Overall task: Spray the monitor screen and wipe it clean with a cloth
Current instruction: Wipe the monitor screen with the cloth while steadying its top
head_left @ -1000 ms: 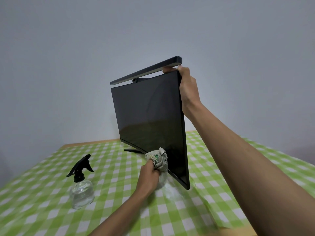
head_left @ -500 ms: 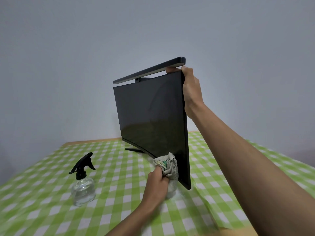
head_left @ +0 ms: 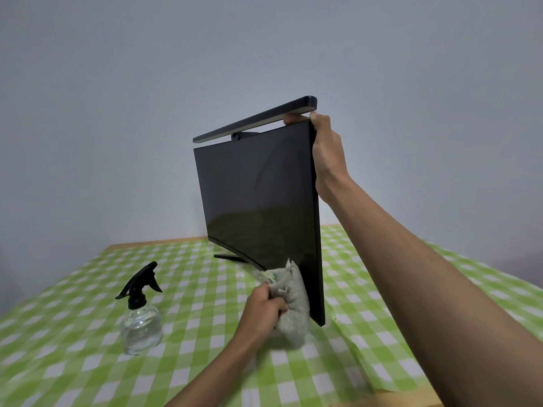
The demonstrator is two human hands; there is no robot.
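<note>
A black monitor [head_left: 258,201] stands on the checked table, its dark screen turned to the left. My right hand [head_left: 327,154] grips its top near corner, fingers over the upper edge. My left hand [head_left: 264,311] is closed on a crumpled grey cloth [head_left: 292,306], which presses against the screen's lower near corner. A clear spray bottle [head_left: 141,318] with a black trigger head stands on the table to the left, apart from both hands.
A black light bar [head_left: 255,118] is clipped along the monitor's top. The monitor's stand foot [head_left: 227,257] shows under the screen. A green-and-white checked tablecloth [head_left: 73,362] covers the wooden table. A plain grey wall is behind.
My left hand has slid the cloth along the screen's bottom edge towards the near corner and slightly down. My right hand has kept its hold on the top corner.
</note>
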